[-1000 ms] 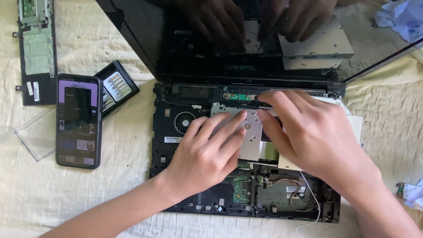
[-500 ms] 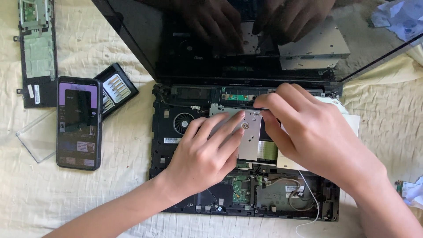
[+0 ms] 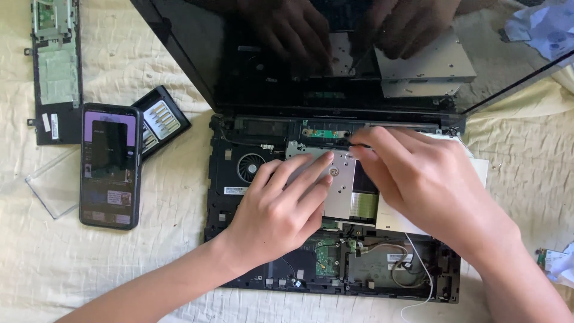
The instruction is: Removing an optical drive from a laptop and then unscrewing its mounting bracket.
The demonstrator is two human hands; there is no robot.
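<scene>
**Hands close on the metal plate inside the open laptop**

Left hand (image 3: 281,209) lies flat, fingers spread and extended, palm down on the silver metal plate (image 3: 335,179) in the middle of the stripped laptop base (image 3: 227,179). It grips nothing; it presses. Right hand (image 3: 430,179) comes in from the right with fingers curled and pinched at the plate's upper right corner, just below the small green circuit strip (image 3: 320,132). Whether a thin tool sits in that pinch I cannot tell. The plate runs its long side away from the person toward the hinge, and it sits directly under the left fingertips, with the right fingertips at its far edge, so both hands are on it, the left more squarely.

Labels now: a small white rectangular sticker (image 3: 235,190) sits beneath the round cooling fan (image 3: 251,167), left of the plate. Another pale sticker (image 3: 396,258) lies low on the right, among looping wires. Off to the left on the cream cloth (image 3: 149,251), a phone (image 3: 110,165) with lit screen lies beside an open black bit case (image 3: 158,119).
</scene>
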